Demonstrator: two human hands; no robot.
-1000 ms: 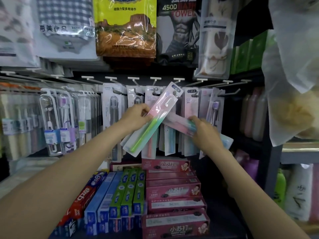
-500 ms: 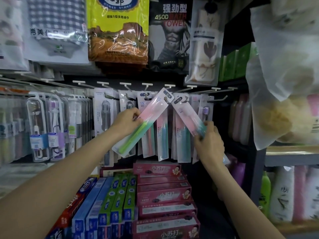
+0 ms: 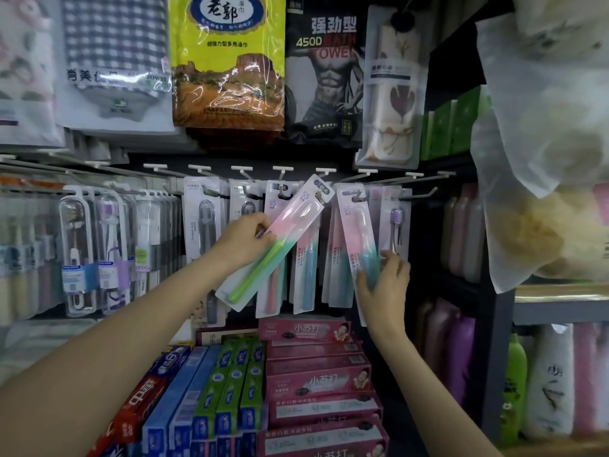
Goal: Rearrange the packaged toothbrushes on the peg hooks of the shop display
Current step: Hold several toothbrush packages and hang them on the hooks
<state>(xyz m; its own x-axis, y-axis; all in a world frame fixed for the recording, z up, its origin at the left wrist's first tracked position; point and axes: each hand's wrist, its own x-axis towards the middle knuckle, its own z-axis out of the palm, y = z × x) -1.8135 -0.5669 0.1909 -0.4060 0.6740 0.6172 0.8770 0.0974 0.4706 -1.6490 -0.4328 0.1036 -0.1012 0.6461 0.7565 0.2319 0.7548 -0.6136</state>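
Blue-handled toothbrush pack (image 3: 357, 239) now more upright.

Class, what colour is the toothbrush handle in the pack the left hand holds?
Bright green handle, clearest in the head view.

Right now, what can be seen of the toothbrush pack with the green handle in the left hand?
The green-handled toothbrush pack is a long, flat clear blister on a card fading from pink at the top to teal below, with a blue logo and "SS" near its head. It tilts, top toward the upper right, its top close to a peg hook; whether it hangs there is unclear. The left hand pinches its left edge at mid-length.
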